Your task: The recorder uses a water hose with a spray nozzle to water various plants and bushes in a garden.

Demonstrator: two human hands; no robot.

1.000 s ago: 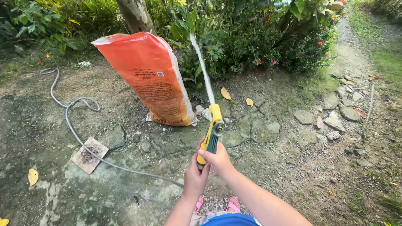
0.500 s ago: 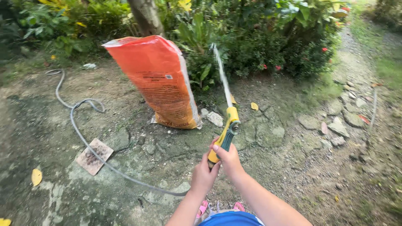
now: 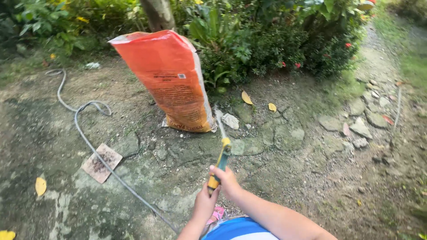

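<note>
Orange sack (image 3: 171, 78) (yellow-green spray nozzle (image 3: 220, 162)).

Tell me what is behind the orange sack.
Behind the orange sack rise a tree trunk and green leafy shrubs with small red flowers. The trunk's base and the soil directly behind the sack are covered by it, so nothing can be told there.

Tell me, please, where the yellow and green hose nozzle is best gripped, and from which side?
Grip the hose nozzle low on its green handle, coming from behind and below. It tilts forward, its spraying tip away from the person; both the left hand and right hand already wrap that lower end.
</note>
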